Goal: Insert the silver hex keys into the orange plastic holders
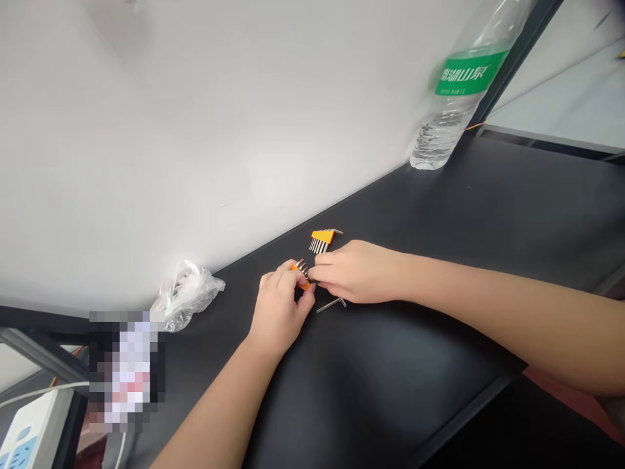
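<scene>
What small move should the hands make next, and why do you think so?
Probably the right hand should pick up the loose hex key, since it lies just beside that hand, apart from the orange holder the left hand grips.

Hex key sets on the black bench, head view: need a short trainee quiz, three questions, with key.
1. What does the left hand hold?
A) a clear plastic bag
B) an orange hex key holder
C) a power strip

2. True or false: the loose L-shaped hex key lies on the black bench.

3. What colour is the label on the plastic water bottle?

Key: 1. B; 2. True; 3. Green.
</scene>
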`<move>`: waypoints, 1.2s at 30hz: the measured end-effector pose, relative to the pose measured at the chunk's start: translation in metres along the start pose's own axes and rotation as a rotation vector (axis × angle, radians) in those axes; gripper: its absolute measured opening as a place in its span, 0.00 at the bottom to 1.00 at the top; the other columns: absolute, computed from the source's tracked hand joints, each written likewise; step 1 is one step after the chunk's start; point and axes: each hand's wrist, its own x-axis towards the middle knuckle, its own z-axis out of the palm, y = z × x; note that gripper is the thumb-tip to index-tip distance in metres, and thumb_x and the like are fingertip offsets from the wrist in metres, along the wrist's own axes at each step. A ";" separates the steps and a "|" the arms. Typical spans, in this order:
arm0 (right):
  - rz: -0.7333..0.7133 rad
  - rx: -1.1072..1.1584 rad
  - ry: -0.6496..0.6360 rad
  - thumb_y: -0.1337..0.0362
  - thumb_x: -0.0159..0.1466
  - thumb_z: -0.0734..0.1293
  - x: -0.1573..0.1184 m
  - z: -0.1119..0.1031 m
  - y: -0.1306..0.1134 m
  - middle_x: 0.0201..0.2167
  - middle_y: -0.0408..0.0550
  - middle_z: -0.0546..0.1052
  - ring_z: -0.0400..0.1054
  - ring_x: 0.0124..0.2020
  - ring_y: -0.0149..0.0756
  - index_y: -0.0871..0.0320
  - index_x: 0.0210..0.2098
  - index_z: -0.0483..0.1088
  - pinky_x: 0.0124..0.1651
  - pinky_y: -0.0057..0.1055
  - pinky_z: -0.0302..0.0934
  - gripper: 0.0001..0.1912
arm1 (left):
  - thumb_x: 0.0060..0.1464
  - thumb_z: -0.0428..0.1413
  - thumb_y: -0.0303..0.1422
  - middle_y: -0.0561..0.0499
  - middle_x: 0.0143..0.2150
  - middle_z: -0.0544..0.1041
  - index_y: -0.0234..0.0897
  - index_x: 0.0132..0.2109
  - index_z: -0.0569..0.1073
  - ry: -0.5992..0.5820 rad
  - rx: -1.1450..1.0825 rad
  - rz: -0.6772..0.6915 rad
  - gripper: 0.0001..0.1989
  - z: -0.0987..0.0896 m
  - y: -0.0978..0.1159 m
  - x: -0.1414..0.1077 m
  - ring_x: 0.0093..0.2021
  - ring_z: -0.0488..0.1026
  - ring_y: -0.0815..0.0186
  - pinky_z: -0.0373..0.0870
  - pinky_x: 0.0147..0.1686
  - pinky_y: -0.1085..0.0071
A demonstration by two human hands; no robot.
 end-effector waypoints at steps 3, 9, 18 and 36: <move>0.080 -0.041 -0.092 0.65 0.71 0.61 0.001 0.006 -0.005 0.34 0.51 0.78 0.65 0.29 0.36 0.60 0.40 0.75 0.31 0.33 0.47 0.10 | 0.63 0.58 0.29 0.46 0.56 0.78 0.41 0.41 0.69 -0.001 0.012 0.009 0.04 0.001 0.000 0.000 0.56 0.77 0.58 0.68 0.56 0.59; 0.092 0.260 -0.252 0.66 0.65 0.67 -0.003 -0.005 0.009 0.35 0.46 0.78 0.68 0.31 0.34 0.56 0.35 0.75 0.33 0.31 0.53 0.05 | 0.64 0.57 0.29 0.47 0.51 0.79 0.41 0.40 0.66 0.019 0.019 -0.004 0.05 0.002 0.000 0.001 0.56 0.77 0.58 0.63 0.62 0.53; 0.085 0.342 -0.282 0.69 0.64 0.66 -0.003 -0.008 0.010 0.33 0.45 0.77 0.68 0.31 0.34 0.57 0.30 0.74 0.36 0.31 0.56 0.07 | 0.64 0.56 0.29 0.49 0.46 0.80 0.42 0.44 0.64 0.013 -0.007 -0.021 0.07 0.002 0.000 0.000 0.59 0.75 0.57 0.63 0.63 0.50; 0.088 0.277 -0.305 0.71 0.66 0.64 -0.003 -0.008 0.007 0.30 0.47 0.77 0.67 0.29 0.35 0.58 0.30 0.75 0.34 0.32 0.55 0.10 | 0.68 0.51 0.27 0.44 0.59 0.74 0.44 0.51 0.69 0.050 0.030 0.082 0.09 -0.003 0.004 0.001 0.59 0.74 0.57 0.67 0.61 0.55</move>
